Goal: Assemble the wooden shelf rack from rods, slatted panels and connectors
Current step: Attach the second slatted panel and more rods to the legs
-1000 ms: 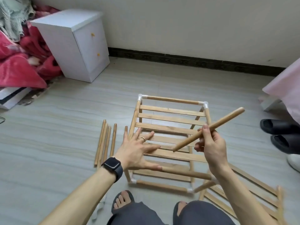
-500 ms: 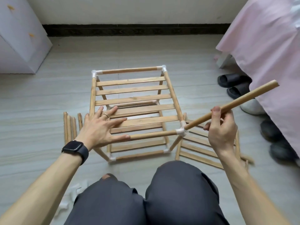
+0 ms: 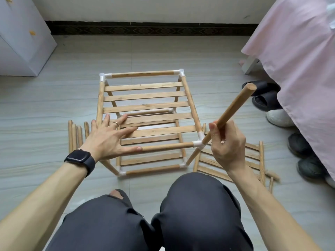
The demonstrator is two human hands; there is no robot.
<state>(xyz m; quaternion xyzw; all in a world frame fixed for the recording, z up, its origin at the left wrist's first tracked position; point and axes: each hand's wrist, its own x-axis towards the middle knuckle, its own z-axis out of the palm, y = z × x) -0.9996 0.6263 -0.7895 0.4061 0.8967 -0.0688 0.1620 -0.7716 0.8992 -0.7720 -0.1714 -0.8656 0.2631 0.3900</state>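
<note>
The rack [image 3: 145, 96] is sitting on the floor [image 3: 45, 109] by my knees. My right hand [image 3: 226, 149] is holding a rod [image 3: 233, 108], fingers [image 3: 233, 132] curled round it, aiming it into the corner connector [image 3: 199, 143]. My left hand [image 3: 108, 140] is pressing flat, fingers spread, steadying the rack.

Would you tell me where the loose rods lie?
Head view: the loose rods lie on the floor left of the rack, beside the left hand.

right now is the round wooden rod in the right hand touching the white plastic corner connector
Touching. Head view: the round wooden rod, gripped by the right hand, meets the white plastic corner connector with no gap.
</note>
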